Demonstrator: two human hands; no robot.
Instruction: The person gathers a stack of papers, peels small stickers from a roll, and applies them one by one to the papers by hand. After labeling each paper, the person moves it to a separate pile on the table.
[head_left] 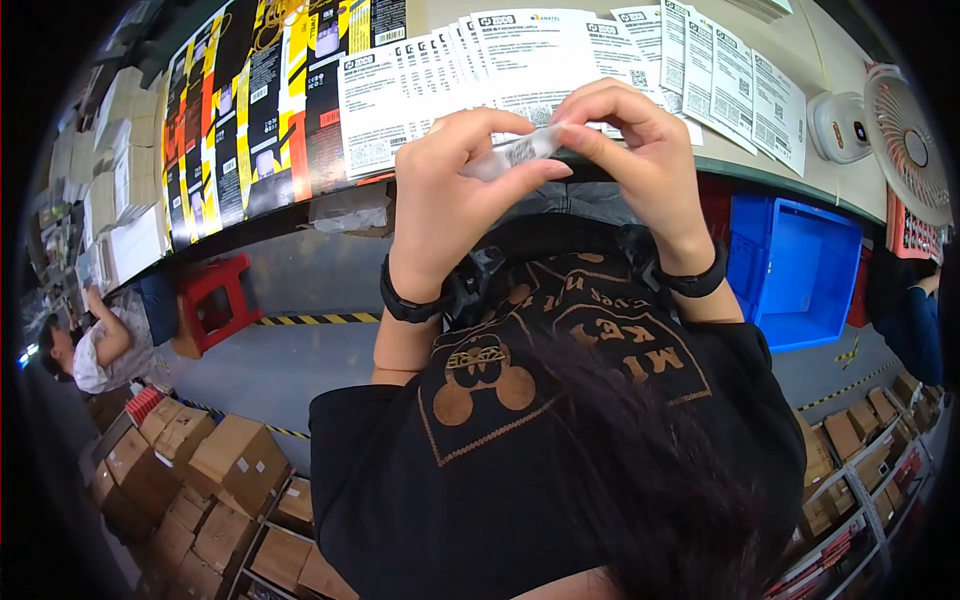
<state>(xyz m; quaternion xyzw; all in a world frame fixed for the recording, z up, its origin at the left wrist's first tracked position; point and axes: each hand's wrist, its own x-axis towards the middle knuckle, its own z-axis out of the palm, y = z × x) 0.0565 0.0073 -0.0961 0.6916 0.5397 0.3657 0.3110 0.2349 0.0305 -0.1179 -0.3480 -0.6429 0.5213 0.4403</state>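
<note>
Between my two hands, just above the table's near edge, is a small whitish translucent packet (517,152) with a dark square code printed on it. My left hand (450,190) grips its left part, index finger above and thumb below. The thumb and index finger of my right hand (640,145) pinch its right end. What lies inside the packet cannot be made out. Beneath and beyond my hands, printed white leaflets (535,60) lie fanned in overlapping rows. Left of them are black, yellow and orange printed boxes (265,120), laid side by side.
At the table's right end stand a white round device (840,128), a small fan (905,140) and a red keypad-like object (912,232). A blue crate (800,270) sits below. A red stool (215,300) and a person (110,340) are at left. Cardboard boxes (235,460) fill shelves behind me.
</note>
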